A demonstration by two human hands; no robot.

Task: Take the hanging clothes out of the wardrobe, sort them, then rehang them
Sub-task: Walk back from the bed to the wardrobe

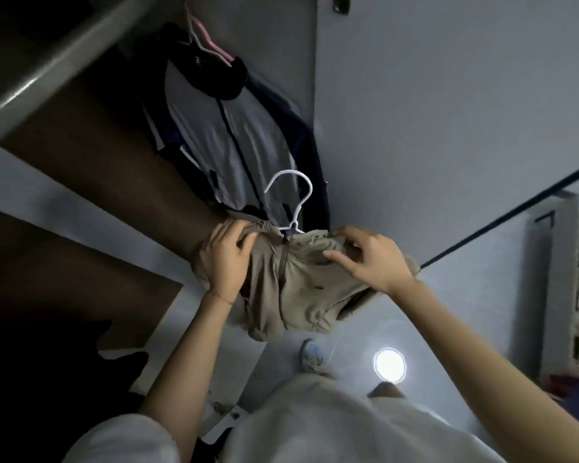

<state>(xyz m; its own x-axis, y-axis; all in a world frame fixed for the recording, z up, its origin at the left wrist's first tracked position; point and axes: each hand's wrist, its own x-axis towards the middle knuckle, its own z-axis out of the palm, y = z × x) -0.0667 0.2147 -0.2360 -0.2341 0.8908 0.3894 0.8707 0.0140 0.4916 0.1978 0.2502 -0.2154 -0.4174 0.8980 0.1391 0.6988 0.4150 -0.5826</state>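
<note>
Head view: khaki garment on white hanger, both hands on it

- Khaki garment (295, 289) is held up in front of the open wardrobe, bunched and crumpled, zip running down its middle.
- White hanger (293, 198) is inside it; the hook sticks up out of the collar, free, not on anything.
- Left hand (223, 259): fingers curled over the garment's left shoulder, gripping the fabric.
- Right hand (370, 259): thumb and fingers pinching a fold at the right shoulder.
- Behind and above: grey-and-navy zip jacket (224, 128) hangs inside the wardrobe on a pink hanger (203, 41), hem just behind the white hook.
- Grey bar (30, 81) crosses the upper left corner diagonally; can't tell if the pink hanger hooks onto it.
- Grey panel (432, 95) stands to the right of the jacket.
- Below: one shoe (311, 355) on the floor, bright round light reflection (390, 364) just beside it.
</note>
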